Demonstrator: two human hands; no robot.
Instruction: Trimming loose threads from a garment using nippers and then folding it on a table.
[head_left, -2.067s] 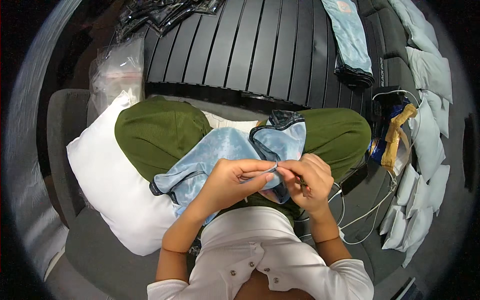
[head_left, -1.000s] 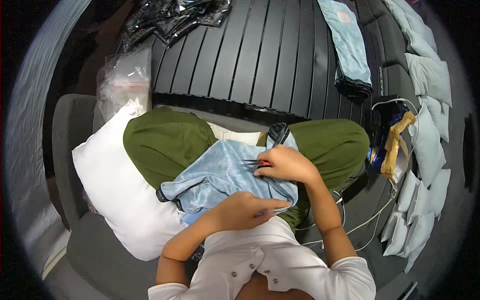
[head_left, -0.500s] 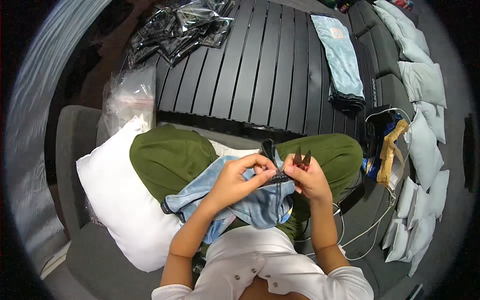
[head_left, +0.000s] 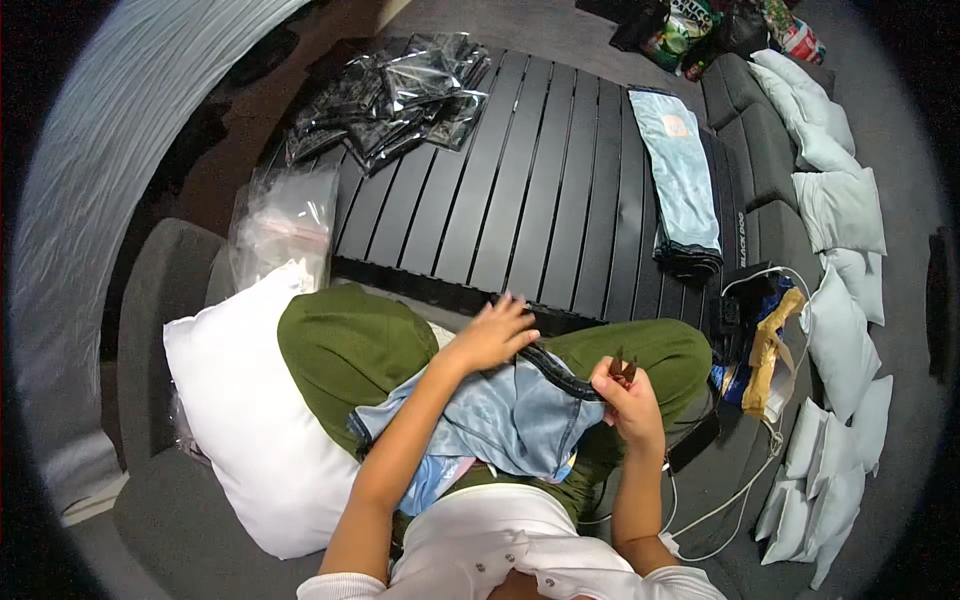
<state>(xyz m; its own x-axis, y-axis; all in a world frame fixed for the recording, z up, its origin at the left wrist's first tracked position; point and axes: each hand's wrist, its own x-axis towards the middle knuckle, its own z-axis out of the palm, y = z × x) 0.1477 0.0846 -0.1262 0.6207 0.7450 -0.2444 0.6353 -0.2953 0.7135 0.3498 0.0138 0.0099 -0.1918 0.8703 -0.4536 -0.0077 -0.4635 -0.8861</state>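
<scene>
A light-blue cloth piece [head_left: 520, 420] with a black edge lies bunched across my lap. Its black band [head_left: 560, 376] runs from beside my left hand to the fingers of my right hand. My left hand [head_left: 490, 335], slightly blurred, has its fingers stretched out and apart over the upper end of that band. Closed in my right hand [head_left: 632, 405] is a pair of small thread snips [head_left: 622, 371], dark reddish, blades pointing up. The same hand pinches the band's right end between thumb and fingers. The lower part of the snips is hidden in the palm.
Ahead stands a black slatted table [head_left: 500, 190]. It bears clear-wrapped dark packets [head_left: 400, 105] and a stack of folded light-blue cloths [head_left: 680, 175]. Clear plastic bags [head_left: 285, 235] and a white pillow [head_left: 260, 420] are at left. A yellow-blue bag [head_left: 770, 350] and white cable [head_left: 740, 490] lie right.
My left hand has let go of the black edge and moved up, fingers spreading. My right hand has moved down and right with the snips, drawing out the band. The head view has shifted.
</scene>
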